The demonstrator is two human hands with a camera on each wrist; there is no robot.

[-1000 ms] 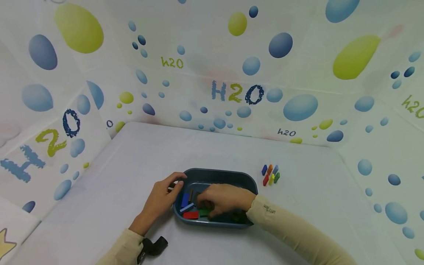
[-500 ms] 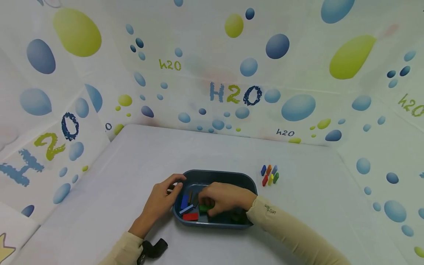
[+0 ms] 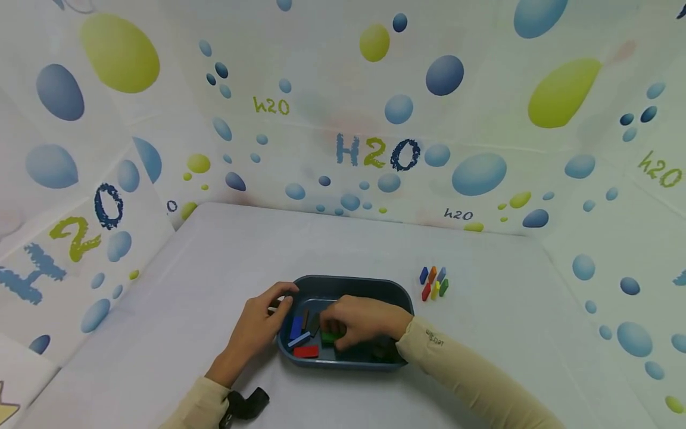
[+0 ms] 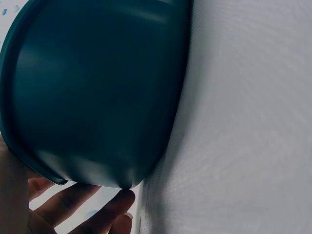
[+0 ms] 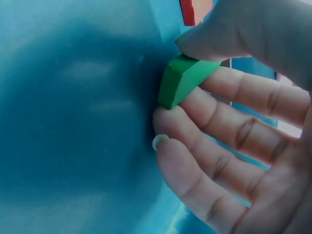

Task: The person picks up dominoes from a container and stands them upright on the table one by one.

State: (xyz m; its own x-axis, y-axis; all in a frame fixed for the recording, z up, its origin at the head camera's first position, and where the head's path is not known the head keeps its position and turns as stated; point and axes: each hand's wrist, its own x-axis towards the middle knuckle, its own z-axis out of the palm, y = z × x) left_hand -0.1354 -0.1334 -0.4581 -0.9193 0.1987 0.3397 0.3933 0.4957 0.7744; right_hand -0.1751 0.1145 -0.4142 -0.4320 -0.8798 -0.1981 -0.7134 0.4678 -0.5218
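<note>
A dark blue-green plastic tub stands on the white table with several coloured blocks in it. My left hand holds its left end, thumb at the rim; in the left wrist view the fingers lie against the outer wall. Inside the tub, my right hand pinches a green block between thumb and fingers, low over the tub floor. Left of it lie a red block, a light blue block, a blue block and a brown block. My right wrist hides part of the tub.
Several small coloured blocks, among them a yellow block and an orange block, stand in two rows right of the tub. A black device sits at my left wrist. Patterned sheets enclose the table.
The green block shows a little more under my right fingers, which have shifted slightly. My left hand keeps its place on the tub. The whole view has drifted a little.
</note>
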